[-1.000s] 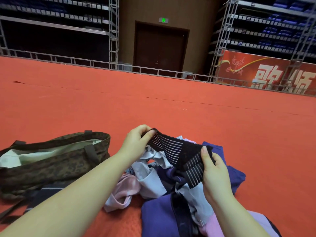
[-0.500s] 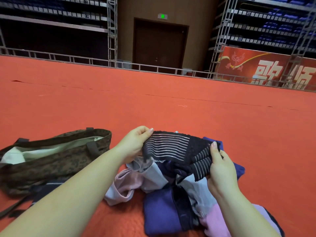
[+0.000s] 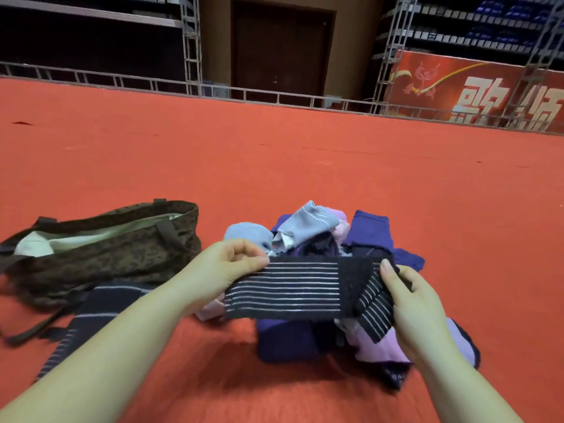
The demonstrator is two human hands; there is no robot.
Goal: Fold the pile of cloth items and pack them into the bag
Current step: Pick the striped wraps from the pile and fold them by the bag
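1. The left hand (image 3: 227,270) pinches the left end of a black striped band (image 3: 293,290) between thumb and curled fingers. The right hand (image 3: 409,297) grips the right end, thumb on top, where a short flap already doubles under.
2. The band hangs stretched flat between the hands, just above the pile (image 3: 323,239) of blue, purple and pink items on the red floor (image 3: 305,154). The bag (image 3: 100,245) lies open to the left, its pale lining showing, with a dark striped cloth (image 3: 100,303) beside it.
3. Risks, as I judge them: the band looks elastic, so a loose pinch could let one end snap back and undo the fold. The doubled right flap may slip out skewed. Lowering it onto the heap could tangle it with unfolded pieces.
4. Against the earlier frames, the band was bunched and arched between the hands; it is now pulled straight and level, and held lower and nearer the body, uncovering the far items of the pile.
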